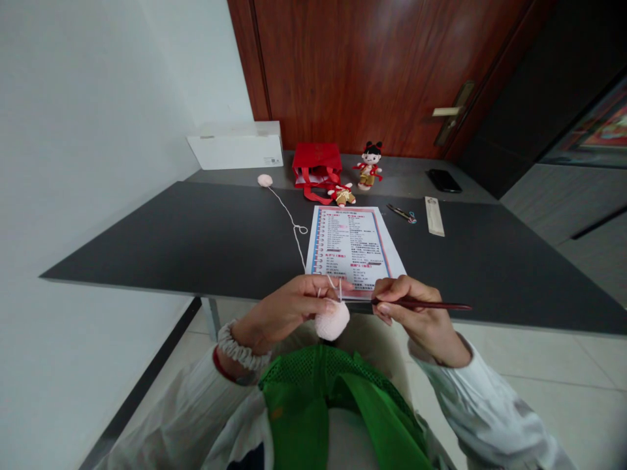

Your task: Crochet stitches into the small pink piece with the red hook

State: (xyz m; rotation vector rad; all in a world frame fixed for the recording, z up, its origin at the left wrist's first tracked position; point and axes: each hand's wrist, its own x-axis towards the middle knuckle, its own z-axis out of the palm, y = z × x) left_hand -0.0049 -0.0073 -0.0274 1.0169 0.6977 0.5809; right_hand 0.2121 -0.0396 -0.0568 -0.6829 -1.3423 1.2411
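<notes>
My left hand [301,301] pinches a small, rounded, pale pink crochet piece [333,323] just in front of the table edge. Pink yarn [297,236] runs over its fingers and back across the table to a small yarn ball [265,180]. In my right hand [411,307] is a crochet hook with a dark red handle [435,304], its metal shaft pointing left toward the crochet piece. Whether the hook's tip sits in a loop is too small to tell. Behind both hands lies a printed pattern sheet [355,241], its lower edge partly covered by the fingers.
On the dark table [235,241] stand a white box [235,149], a red gift bag [317,160] and a crocheted doll [370,166]. A smaller doll body [341,194] lies by the bag. Small scissors [401,213], a pale flat packet [434,217] and a black phone [444,181] are at right.
</notes>
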